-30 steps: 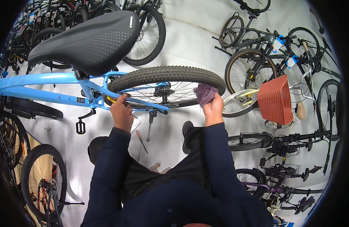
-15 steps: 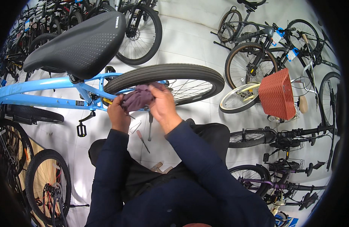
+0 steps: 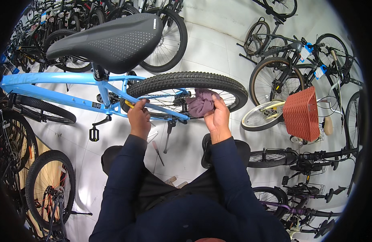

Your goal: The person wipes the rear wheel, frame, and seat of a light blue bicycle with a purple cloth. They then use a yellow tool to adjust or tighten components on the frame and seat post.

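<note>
A light blue bicycle [image 3: 49,92] with a black saddle [image 3: 109,42] stands across the view in front of me. In my right hand [image 3: 219,119] is a crumpled purple cloth [image 3: 200,104], held against the spokes near the hub of the knobby rear wheel [image 3: 194,78]. My left hand [image 3: 139,121] is closed beside the blue frame tubes, just left of the wheel's middle. A small yellow piece [image 3: 130,104] shows at its fingertips; whether the hand grips it or the tube cannot be made out. The kickstand [image 3: 168,137] hangs below the rear wheel.
On the floor between my knees lies a screwdriver-like tool [image 3: 158,153]. A pedal [image 3: 94,134] sticks out toward me on the left. At the right stands a bicycle with a red-brown basket [image 3: 302,113]. Many more bicycles line both sides, one with a knobby wheel [image 3: 51,189] at lower left.
My right hand has carried the cloth rightward along the wheel, away from my left hand. The rear wheel's tread, blurred before, now shows sharply. My view has shifted a little.
</note>
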Demonstrator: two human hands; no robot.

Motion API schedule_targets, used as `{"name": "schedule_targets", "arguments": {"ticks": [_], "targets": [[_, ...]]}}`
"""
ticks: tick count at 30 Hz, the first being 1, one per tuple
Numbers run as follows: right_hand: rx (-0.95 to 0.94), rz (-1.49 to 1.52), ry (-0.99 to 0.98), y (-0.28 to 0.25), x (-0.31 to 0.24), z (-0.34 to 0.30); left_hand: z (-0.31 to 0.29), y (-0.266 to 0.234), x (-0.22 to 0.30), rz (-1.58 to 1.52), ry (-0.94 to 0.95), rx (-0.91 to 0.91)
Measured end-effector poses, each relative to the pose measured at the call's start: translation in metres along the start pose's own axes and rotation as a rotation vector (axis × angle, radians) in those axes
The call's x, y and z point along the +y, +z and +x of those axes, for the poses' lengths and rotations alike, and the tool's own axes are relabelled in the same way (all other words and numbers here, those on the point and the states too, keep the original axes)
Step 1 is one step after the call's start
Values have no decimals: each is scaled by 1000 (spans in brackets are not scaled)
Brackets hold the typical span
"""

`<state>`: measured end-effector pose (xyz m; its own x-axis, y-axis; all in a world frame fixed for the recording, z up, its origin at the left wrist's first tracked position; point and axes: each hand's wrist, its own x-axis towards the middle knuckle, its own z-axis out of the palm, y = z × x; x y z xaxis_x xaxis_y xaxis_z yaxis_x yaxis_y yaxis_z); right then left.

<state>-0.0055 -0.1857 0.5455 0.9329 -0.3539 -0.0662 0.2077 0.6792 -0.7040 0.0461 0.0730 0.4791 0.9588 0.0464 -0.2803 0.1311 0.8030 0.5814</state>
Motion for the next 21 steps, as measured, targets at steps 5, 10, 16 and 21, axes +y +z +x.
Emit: {"name": "schedule_targets", "arguments": {"ticks": [5, 10, 16, 21], "targets": [[19, 3, 32, -15, -3, -6, 6, -1, -1, 9, 1, 17], [102, -64, 59, -39, -14, -12, 14, 1, 0, 21, -20, 49], [129, -679, -178, -57, -58, -6, 13, 2, 1, 65, -15, 44], [160, -1297, -764, -38, -116, 30, 11, 6, 2, 99, 1, 46]]}}
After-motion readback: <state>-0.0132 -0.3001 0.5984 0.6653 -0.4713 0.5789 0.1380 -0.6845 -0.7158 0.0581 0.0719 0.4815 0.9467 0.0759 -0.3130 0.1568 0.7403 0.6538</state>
